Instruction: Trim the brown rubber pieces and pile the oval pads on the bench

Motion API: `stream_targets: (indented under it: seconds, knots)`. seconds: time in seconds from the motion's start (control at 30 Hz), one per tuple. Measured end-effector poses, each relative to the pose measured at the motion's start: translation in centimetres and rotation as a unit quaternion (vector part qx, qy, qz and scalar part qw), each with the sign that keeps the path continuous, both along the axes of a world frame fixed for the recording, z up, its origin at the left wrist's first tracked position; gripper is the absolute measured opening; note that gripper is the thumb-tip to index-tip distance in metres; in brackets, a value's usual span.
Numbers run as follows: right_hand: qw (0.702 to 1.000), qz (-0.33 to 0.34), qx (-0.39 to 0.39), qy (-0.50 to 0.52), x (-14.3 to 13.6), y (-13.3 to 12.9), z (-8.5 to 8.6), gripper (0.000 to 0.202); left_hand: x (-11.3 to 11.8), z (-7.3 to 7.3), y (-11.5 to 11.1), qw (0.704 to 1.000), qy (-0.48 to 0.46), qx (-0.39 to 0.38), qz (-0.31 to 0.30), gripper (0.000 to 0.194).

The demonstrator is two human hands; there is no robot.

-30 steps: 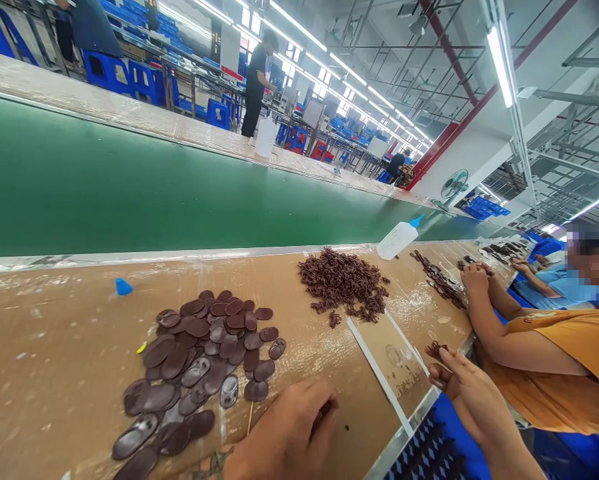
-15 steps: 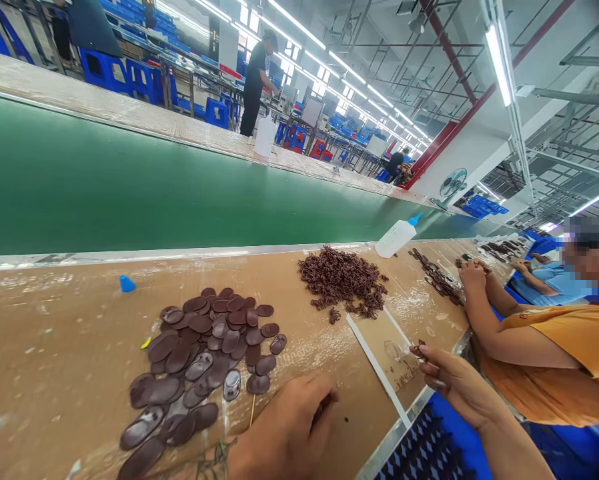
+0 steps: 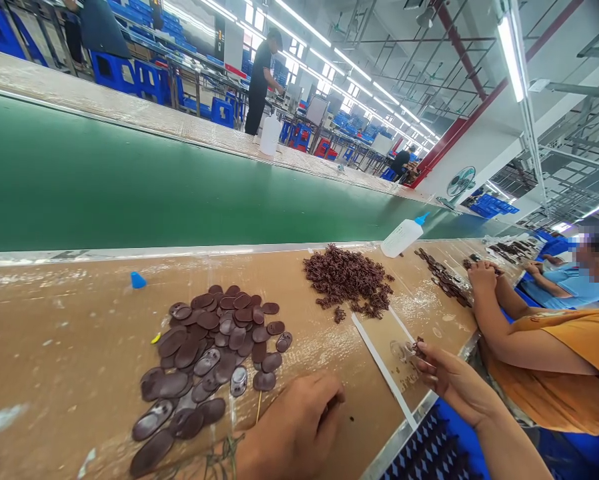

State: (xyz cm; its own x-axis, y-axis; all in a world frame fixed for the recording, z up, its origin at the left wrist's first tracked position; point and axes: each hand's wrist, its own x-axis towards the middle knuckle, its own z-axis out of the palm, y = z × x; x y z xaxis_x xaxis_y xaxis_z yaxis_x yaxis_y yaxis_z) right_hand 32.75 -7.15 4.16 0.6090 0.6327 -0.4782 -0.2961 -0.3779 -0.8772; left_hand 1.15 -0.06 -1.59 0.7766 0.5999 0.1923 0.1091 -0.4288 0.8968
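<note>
**Two hands at a workbench, brown parts on either side of a white strip**

The white strip (image 3: 379, 370) lies across the brown bench (image 3: 54, 347). Right of it, the right hand (image 3: 452, 380) pinches a small brown clip (image 3: 419, 347) at its fingertips, over a clear round mark. Left of the strip, the left hand (image 3: 294, 427) rests curled on the bench; what it grips cannot be told. Further left lies a pile of brown oval pieces (image 3: 214, 347); beyond the strip, a heap of small brown clips (image 3: 347, 277). Compared with half a second ago, the right hand sits slightly farther onto the bench.
</note>
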Motion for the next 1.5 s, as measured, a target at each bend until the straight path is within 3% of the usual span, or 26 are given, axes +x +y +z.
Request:
stream_targets:
  seconds: [0.43,1.5]
  knots:
    - [1.0,-0.007,0.007,0.008,0.3,0.2,-0.6,0.032,0.0,0.1,0.0,1.0,0.001,-0.007,0.001,0.013]
    - [1.0,-0.009,0.019,0.022,0.8,-0.1,-1.1,0.044,0.1,0.0,-0.1,1.0,-0.003,-0.014,0.0,0.012]
